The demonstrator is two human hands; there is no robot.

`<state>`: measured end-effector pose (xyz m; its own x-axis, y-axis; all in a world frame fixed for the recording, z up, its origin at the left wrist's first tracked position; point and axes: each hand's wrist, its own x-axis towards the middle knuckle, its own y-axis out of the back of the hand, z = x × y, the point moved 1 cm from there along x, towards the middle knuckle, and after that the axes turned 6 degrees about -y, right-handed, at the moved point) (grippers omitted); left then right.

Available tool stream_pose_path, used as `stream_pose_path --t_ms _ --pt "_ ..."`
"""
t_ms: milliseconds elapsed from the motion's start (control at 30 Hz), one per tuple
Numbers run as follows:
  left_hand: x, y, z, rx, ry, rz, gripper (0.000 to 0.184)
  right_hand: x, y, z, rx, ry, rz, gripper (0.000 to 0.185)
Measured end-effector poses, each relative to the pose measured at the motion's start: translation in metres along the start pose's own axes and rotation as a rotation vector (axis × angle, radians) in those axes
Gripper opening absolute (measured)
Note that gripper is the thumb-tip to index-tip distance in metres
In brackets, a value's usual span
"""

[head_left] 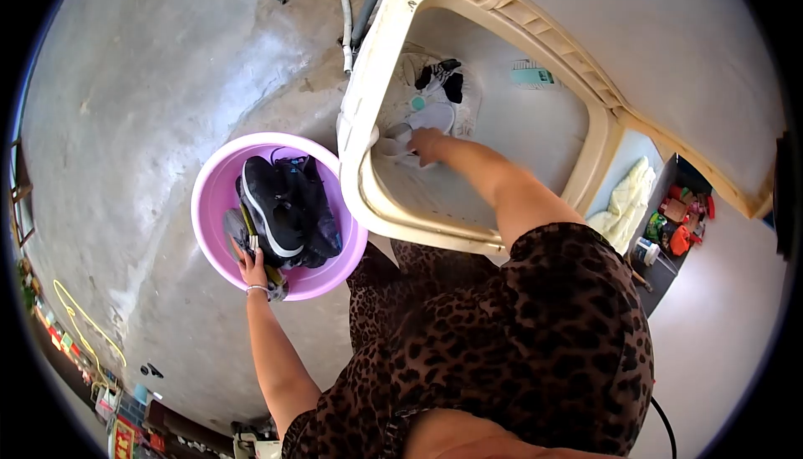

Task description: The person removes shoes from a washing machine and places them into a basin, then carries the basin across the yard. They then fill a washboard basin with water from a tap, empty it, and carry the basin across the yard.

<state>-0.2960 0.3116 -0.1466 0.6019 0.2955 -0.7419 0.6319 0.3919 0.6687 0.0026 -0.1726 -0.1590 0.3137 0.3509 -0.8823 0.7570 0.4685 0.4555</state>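
My left hand reaches into a pink basin, its fingers closed on a grey shoe with a yellowish strip, at the basin's near left side. Beside it lie a black shoe with a white sole edge and more dark shoes, partly overlapping. My right hand is down inside the open washing machine, its fingers closed on a white shoe near the tub's left wall. Another pale shoe and a black-and-white shoe lie farther in on the tub floor.
The raised machine lid stands on the right. A grey hose runs at the machine's far left corner. A pale yellow cloth hangs by a dark shelf with small items. A yellow hose lies on the concrete floor.
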Motion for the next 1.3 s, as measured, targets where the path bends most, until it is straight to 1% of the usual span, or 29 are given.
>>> stream_pose_path --t_ms 33,67,133,167,200,267,300,333,367,400,467,533,567,600,633,667,700,733,800,900,933,1000,1033,1067,1133,1200,1233,1267,1300 --pt "-0.011 0.014 0.019 -0.277 0.201 0.094 0.055 0.007 -0.009 -0.009 0.013 0.056 0.061 0.053" --pt "-0.008 0.012 0.019 -0.288 0.188 0.12 0.06 0.015 -0.013 -0.016 0.025 0.113 0.124 0.053" --pt "-0.009 0.002 0.017 -0.306 0.167 0.169 0.071 0.038 -0.023 -0.024 0.19 0.015 0.082 0.056" --pt "-0.006 -0.003 0.015 -0.289 0.185 0.21 0.07 0.053 -0.032 -0.024 0.295 0.006 0.053 0.057" --pt "-0.009 0.004 0.022 -0.367 0.139 0.286 0.069 0.068 -0.041 -0.024 0.4 -0.005 0.027 0.059" --pt "-0.024 0.04 0.062 -0.52 0.043 0.439 0.068 0.104 -0.062 -0.018 0.655 0.052 -0.055 0.065" --pt "-0.03 0.05 0.074 -0.456 0.122 0.394 0.066 0.101 -0.06 -0.019 0.69 -0.019 0.014 0.064" --pt "-0.036 0.057 0.086 -0.416 0.132 0.425 0.065 0.093 -0.054 -0.02 0.725 -0.092 0.085 0.064" --pt "-0.033 0.05 0.082 -0.366 0.191 0.366 0.065 0.081 -0.048 -0.021 0.76 -0.169 0.156 0.064" --pt "-0.031 0.044 0.08 -0.318 0.247 0.308 0.065 0.067 -0.044 -0.015 0.886 -0.115 0.108 0.068" --pt "-0.033 0.038 0.076 -0.334 0.266 0.302 0.065 0.035 -0.023 0.002 1.13 0.009 0.022 0.078" --pt "-0.037 0.047 0.081 -0.34 0.242 0.252 0.065 -0.025 0.016 0.002 0.998 -0.329 0.134 0.066" --pt "-0.04 0.053 0.086 -0.325 0.233 0.242 0.065 -0.034 0.015 0.015 1.081 -0.317 0.166 0.059" --pt "-0.042 0.058 0.088 -0.311 0.185 0.267 0.063 -0.044 0.015 0.03 1.162 -0.297 0.196 0.053" --pt "-0.045 0.061 0.091 -0.302 0.125 0.337 0.062 -0.069 0.022 0.036 1.331 -0.191 0.199 0.048" --pt "-0.05 0.073 0.098 -0.349 -0.032 0.419 0.06 -0.103 0.043 0.032 1.497 -0.073 0.183 0.043" --pt "-0.057 0.087 0.106 -0.378 -0.089 0.435 0.057 -0.143 0.066 0.018 1.544 -0.06 0.278 0.042" --pt "-0.056 0.085 0.108 -0.438 -0.174 0.521 0.055 -0.183 0.09 0.0 1.59 -0.046 0.377 0.041" --pt "-0.079 0.122 0.136 -0.505 -0.185 0.535 0.049 -0.249 0.118 -0.038 1.575 -0.132 0.639 0.037" --pt "-0.101 0.159 0.16 -0.828 -0.425 0.464 0.046 -0.325 0.143 -0.085 1.272 0.002 0.667 0.033" --pt "-0.119 0.183 0.173 -0.911 -0.504 0.416 0.045 -0.343 0.148 -0.1 1.129 0.115 0.735 0.032" --pt "-0.146 0.211 0.198 -1.305 -0.631 0.147 0.044 -0.367 0.155 -0.133 0.83 0.313 0.843 0.029" --pt "-0.169 0.234 0.209 -1.381 -0.653 -0.01 0.045 -0.373 0.16 -0.145 0.712 0.381 0.85 0.029" --pt "-0.184 0.25 0.213 -1.396 -0.631 -0.142 0.054 -0.374 0.167 -0.159 0.592 0.456 0.849 0.029" --pt "-0.212 0.266 0.224 -1.465 -0.681 -0.254 0.069 -0.371 0.177 -0.185 0.399 0.584 0.845 0.029" --pt "-0.23 0.27 0.224 -1.49 -0.652 -0.298 0.081 -0.364 0.187 -0.216 0.24 0.687 0.848 0.031" --pt "-0.231 0.267 0.224 -1.493 -0.632 -0.269 0.081 -0.355 0.186 -0.23 0.201 0.727 0.819 0.032" --pt "-0.228 0.266 0.224 -1.575 -0.679 -0.306 0.076 -0.344 0.185 -0.243 0.198 0.761 0.816 0.033" --pt "-0.219 0.257 0.217 -1.629 -0.657 -0.242 0.073 -0.332 0.184 -0.256 0.194 0.792 0.813 0.033"
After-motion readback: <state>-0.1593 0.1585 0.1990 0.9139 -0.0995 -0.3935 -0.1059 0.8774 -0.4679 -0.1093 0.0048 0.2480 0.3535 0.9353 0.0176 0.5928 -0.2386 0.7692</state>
